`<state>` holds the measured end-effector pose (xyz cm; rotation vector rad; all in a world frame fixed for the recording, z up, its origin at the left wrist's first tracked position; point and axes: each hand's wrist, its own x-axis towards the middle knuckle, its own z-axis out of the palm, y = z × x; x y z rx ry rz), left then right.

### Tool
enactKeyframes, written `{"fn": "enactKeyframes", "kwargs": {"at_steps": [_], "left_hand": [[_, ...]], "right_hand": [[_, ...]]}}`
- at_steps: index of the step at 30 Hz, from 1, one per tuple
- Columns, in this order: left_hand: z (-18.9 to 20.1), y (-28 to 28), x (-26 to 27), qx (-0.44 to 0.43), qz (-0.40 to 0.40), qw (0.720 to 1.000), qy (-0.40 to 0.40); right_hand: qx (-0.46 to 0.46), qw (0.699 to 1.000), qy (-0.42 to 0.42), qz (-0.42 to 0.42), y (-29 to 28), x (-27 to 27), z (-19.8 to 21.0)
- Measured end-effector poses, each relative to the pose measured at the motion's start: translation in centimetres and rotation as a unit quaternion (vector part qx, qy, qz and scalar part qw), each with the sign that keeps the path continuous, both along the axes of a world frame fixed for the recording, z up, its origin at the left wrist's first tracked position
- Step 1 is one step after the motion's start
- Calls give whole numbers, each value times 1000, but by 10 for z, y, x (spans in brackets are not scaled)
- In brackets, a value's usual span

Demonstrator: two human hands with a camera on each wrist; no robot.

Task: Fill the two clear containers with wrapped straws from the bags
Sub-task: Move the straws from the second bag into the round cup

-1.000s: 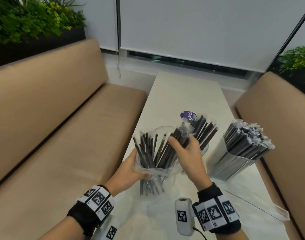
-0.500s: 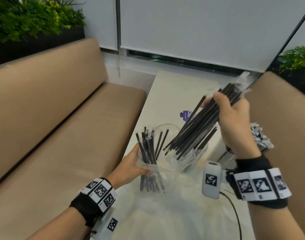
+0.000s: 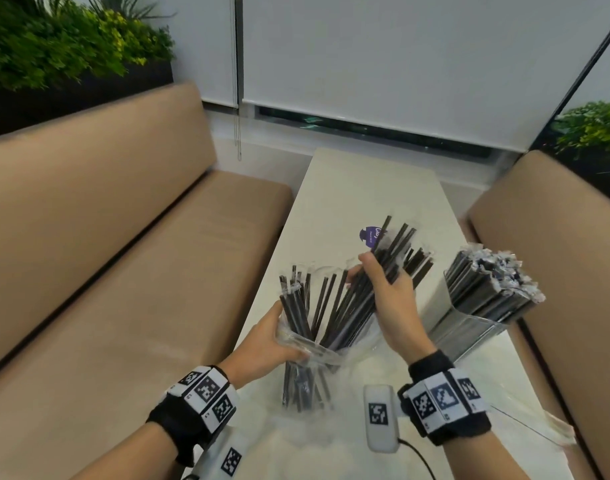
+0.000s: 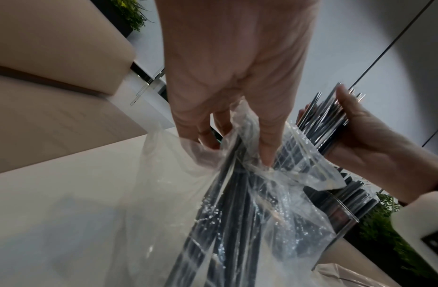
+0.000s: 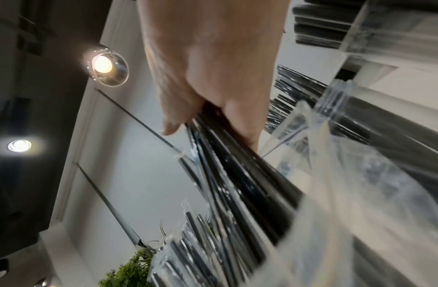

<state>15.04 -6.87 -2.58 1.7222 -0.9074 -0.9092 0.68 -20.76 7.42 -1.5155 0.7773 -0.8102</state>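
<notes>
Your right hand (image 3: 393,303), raised with a bundle half a second ago, is back at frame centre, fingers clenched on wrapped straws (image 3: 376,282) in the bag (image 3: 317,344) your left hand (image 3: 269,344) grips (apparently another load); the right-side container (image 3: 476,327) looks full.

Black wristbands (image 3: 189,415) bearing checkered tags.

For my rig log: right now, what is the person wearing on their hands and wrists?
Both hands are bare. The left wrist has a black wrist strap ringed with white tiles printed with black square markers. The right wrist carries the same kind of band, with a white box bearing one marker beside it and a black cable running from it.
</notes>
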Motion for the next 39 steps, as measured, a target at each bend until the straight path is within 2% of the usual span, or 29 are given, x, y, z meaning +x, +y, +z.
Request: {"fn": "enactKeyframes", "kwargs": {"at_steps": [2,5,8,14,18,22,27,29,31,33,35,39], "left_hand": [[2,0,0,0,1,1000,12],[5,-3,-2,-10,3,1000,23],[3,-5,-3,-14,-4,1000,23],[0,-6,-4,-14,-6,1000,27],[-13,-6,1,-18,-5,999,35],[5,3,0,-18,11,1000,19],[11,6,0,-24,9,1000,12],[16,7,-2,-22,10,1000,13],[18,7,-5,-27,15,999,19],[21,8,-8,-40,16,999,29],[23,8,-10,-42,15,999,30],[28,10,-13,-46,19,998,29]], "right_hand": [[-6,999,-4,37,7,1,-3],[-49,995,45,80,12,4,-6],[-70,990,90,77,11,7,-12],[-57,990,111,69,9,8,-22],[-92,989,75,83,9,4,-10],[-122,992,28,29,-10,-5,32],[-111,989,-86,-51,-37,-25,99],[-93,979,-164,-81,-46,-34,123],[-122,967,-195,-110,-50,-42,144],[-189,956,-178,-134,-53,-46,156],[-247,950,-118,-150,-60,-40,152],[-275,941,-12,-195,-76,-17,109]]}}
